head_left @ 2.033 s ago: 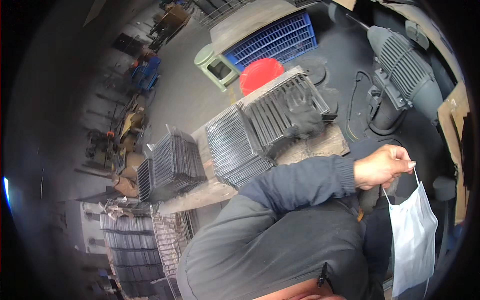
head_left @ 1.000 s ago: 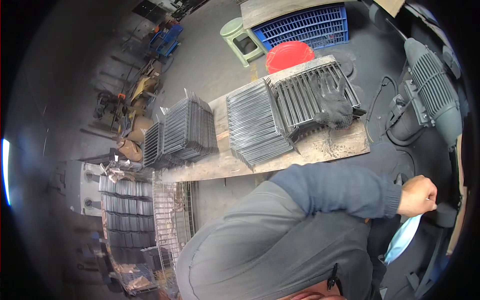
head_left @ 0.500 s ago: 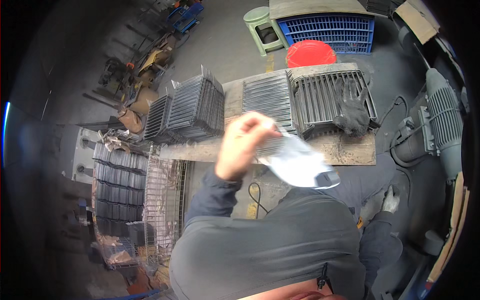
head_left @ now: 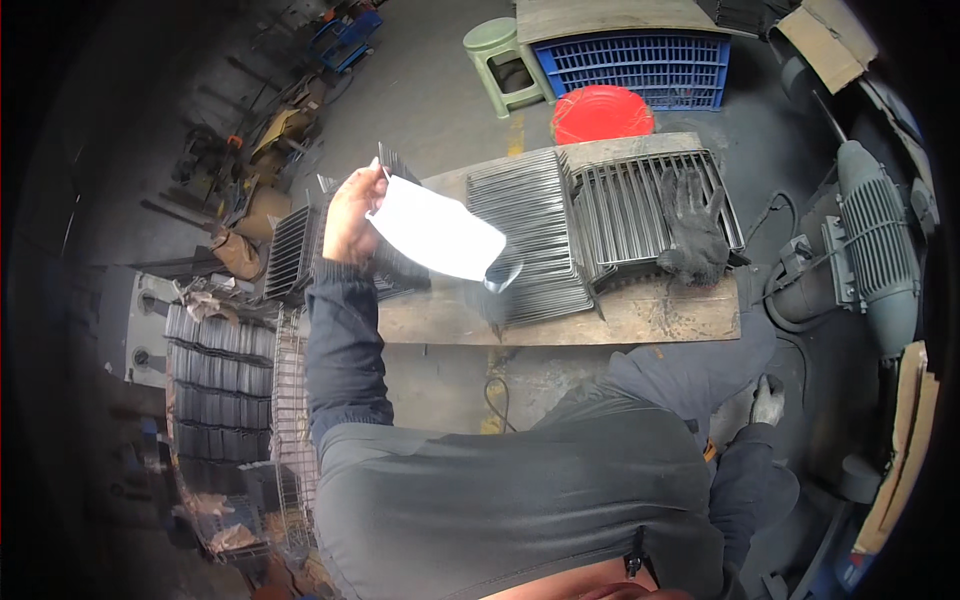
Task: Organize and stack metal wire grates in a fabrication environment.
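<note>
Gloves (head_left: pixel 692 228) on grilles (head_left: pixel 640 205) on bench (head_left: pixel 640 315), crate (head_left: pixel 640 65) behind, stool (head_left: pixel 502 62) left

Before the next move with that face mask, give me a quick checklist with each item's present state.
1. Mask gripped: ok, the left hand pinches its left end, raised above the bench.
2. Mask clear of the metal grilles: ok, it hangs in the air in front of them.
3. Right hand free: cannot tell, it is not in view.
4. Ear loops untangled: cannot tell, the loop end is blurred.
5. Work gloves at hand: ok, they lie on the right-hand grille.
6. Bench front edge bare: ok, only wood shows there.
</note>
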Demonstrator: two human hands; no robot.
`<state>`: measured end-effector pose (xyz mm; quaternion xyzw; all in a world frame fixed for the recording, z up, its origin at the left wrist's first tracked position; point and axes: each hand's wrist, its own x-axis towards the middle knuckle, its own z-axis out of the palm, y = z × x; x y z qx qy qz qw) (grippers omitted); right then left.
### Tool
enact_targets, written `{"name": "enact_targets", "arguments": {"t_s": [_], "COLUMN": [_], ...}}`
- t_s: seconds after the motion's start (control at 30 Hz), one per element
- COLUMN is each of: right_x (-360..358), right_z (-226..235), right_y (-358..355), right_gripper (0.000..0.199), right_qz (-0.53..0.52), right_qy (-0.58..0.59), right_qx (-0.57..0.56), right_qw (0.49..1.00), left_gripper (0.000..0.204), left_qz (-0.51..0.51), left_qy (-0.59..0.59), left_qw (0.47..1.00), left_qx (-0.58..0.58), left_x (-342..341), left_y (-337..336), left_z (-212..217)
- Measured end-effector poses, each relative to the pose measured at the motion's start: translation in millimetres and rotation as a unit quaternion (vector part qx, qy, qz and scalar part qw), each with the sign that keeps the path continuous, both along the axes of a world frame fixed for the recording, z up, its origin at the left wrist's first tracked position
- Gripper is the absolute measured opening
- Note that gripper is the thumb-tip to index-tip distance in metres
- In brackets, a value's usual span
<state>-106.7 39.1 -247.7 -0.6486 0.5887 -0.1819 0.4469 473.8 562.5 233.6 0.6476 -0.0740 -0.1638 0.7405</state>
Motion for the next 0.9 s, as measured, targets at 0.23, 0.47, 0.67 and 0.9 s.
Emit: {"name": "enact_targets", "arguments": {"t_s": [0.23, 0.47, 0.67, 0.9], "right_x": [-0.2, -10.7, -15.1, -11.8], "right_z": [19.9, -17.7, -20.1, 7.3], "right_y": [15.9, 14.2, 15.5, 26.7], "right_gripper": [0.040, 0.036, 0.038, 0.044], "right_qz": [-0.036, -0.033, -0.032, -0.052], "right_qy": [0.018, 0.015, -0.019, 0.037], "right_qx": [-0.006, -0.104, -0.103, -0.027], "right_qw": [0.999, 0.994, 0.994, 0.998], "left_gripper": [0.029, 0.033, 0.030, 0.045], "left_qz": [0.148, 0.127, 0.216, 0.263], "left_qy": [0.105, 0.140, 0.013, -0.156], "left_qw": [0.976, 0.977, 0.940, 0.729], "left_qx": [-0.118, -0.095, 0.264, 0.613], "left_x": [164.6, 254.6, 290.6, 281.3], "left_y": [-0.4, -8.9, 0.7, 0.4], "left_z": [-32.4, -60.1, -55.9, -66.7]}}
